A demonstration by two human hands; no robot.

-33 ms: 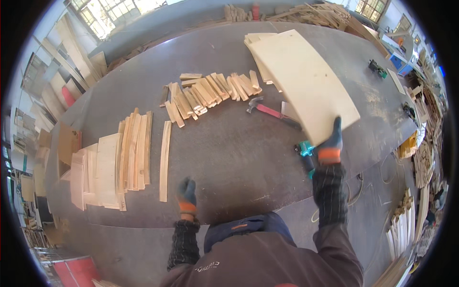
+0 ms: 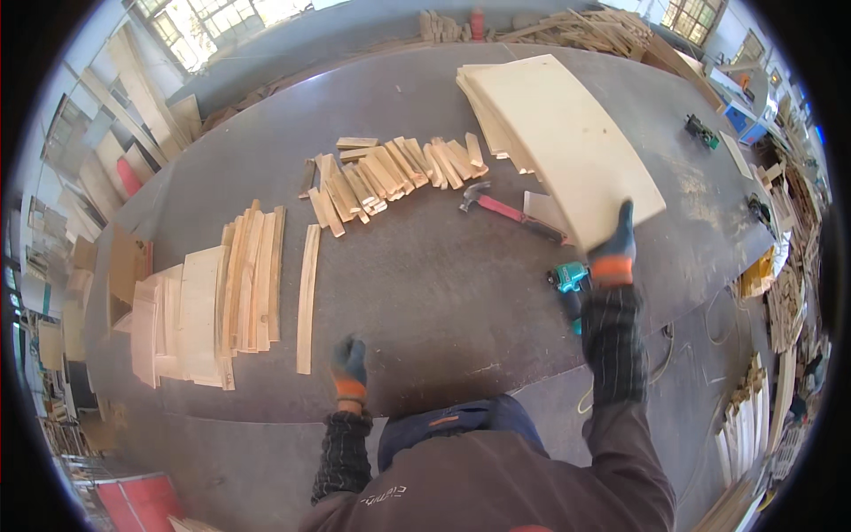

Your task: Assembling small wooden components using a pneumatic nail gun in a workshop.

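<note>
My right hand (image 2: 618,239), in a dark glove with an orange cuff, grips the near end of a pale wooden panel (image 2: 572,133). Its thumb lies on top and the other fingers are hidden beneath. The panel's far end lies over a stack of similar panels (image 2: 486,111). My left hand (image 2: 349,362), gloved alike, is curled near the table's front edge, to the right of a single long wooden strip (image 2: 308,301). Whatever it holds, if anything, is hidden. A claw hammer (image 2: 505,209) with a red handle and a teal power tool (image 2: 570,282) lie by the panel.
Short wooden blocks (image 2: 381,173) lie in a row across the dark table (image 2: 425,284). Long strips (image 2: 253,279) and pale boards (image 2: 202,306) are stacked at the left. Another dark-green tool (image 2: 700,130) sits far right. Scrap wood (image 2: 581,28) is heaped beyond the far edge.
My right hand has moved slightly away from me, and the panel's near end has shifted with it, uncovering more of the hammer handle. My left hand has barely moved.
</note>
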